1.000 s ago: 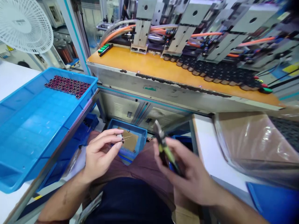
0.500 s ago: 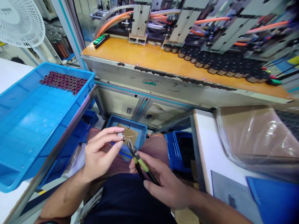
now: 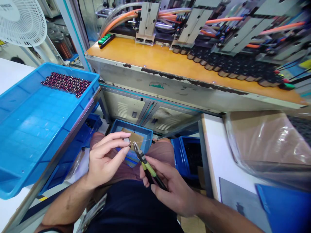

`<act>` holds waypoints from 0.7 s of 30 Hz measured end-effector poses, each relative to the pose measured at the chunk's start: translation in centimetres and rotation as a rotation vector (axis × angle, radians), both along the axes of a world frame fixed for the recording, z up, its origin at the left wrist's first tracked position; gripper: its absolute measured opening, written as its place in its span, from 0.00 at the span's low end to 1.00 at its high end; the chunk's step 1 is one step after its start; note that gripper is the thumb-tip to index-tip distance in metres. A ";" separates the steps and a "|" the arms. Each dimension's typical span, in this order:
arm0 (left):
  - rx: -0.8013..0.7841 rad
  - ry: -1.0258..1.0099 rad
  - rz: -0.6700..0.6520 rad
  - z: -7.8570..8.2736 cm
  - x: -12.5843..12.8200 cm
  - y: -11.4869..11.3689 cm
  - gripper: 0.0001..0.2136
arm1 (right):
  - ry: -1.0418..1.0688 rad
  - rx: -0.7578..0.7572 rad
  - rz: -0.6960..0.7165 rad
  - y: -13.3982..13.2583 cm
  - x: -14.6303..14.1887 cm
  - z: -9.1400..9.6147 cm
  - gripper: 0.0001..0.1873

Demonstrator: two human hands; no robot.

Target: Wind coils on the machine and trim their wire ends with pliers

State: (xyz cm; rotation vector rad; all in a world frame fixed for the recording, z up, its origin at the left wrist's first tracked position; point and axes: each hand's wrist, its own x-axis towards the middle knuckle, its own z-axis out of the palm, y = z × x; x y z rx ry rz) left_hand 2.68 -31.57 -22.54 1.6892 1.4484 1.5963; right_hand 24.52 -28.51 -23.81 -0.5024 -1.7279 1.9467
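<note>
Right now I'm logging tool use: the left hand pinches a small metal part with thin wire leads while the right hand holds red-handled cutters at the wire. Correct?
Not quite. In the head view the cutters in the right hand have yellow-green and black handles, not red. The left hand does pinch the small metal part.

left bench (image 3: 7, 207): blue tray (image 3: 29, 129) | right table (image 3: 218, 155): plastic bag (image 3: 267, 145), blue lid (image 3: 284, 207)

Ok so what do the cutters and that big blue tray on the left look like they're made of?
Cutters: dark metal tips, probably steel; handles look rubbery, yellow-green and black, matte. Blue tray: moulded plastic by its uniform colour, soft sheen and ribbed walls. The right hand holds the cutters.
</note>
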 end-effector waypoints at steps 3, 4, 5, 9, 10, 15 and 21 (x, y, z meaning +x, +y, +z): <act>-0.002 -0.004 -0.003 0.0 0.0 0.0 0.12 | -0.012 0.032 -0.002 0.1 0.0 0.0 0.37; -0.004 -0.006 -0.002 0.0 0.0 -0.1 0.12 | -0.026 0.043 -0.002 0.2 0.0 0.1 0.37; -0.005 -0.007 -0.004 -0.1 0.0 0.0 0.12 | -0.046 0.055 -0.002 0.2 0.0 0.2 0.36; 0.005 -0.001 -0.034 -0.2 -0.1 0.0 0.13 | -0.155 0.041 -0.018 0.4 -0.1 0.3 0.28; 0.008 0.001 -0.040 -0.3 -0.1 0.0 0.13 | -0.173 0.008 -0.031 0.4 -0.1 0.3 0.27; 0.049 0.049 -0.101 -0.6 -0.6 0.0 0.14 | -0.179 -0.096 -0.088 0.3 0.0 -0.1 0.30; 0.189 -0.025 -0.126 -1.6 -0.8 0.2 0.28 | -0.131 -0.048 -0.085 0.3 0.8 0.3 0.29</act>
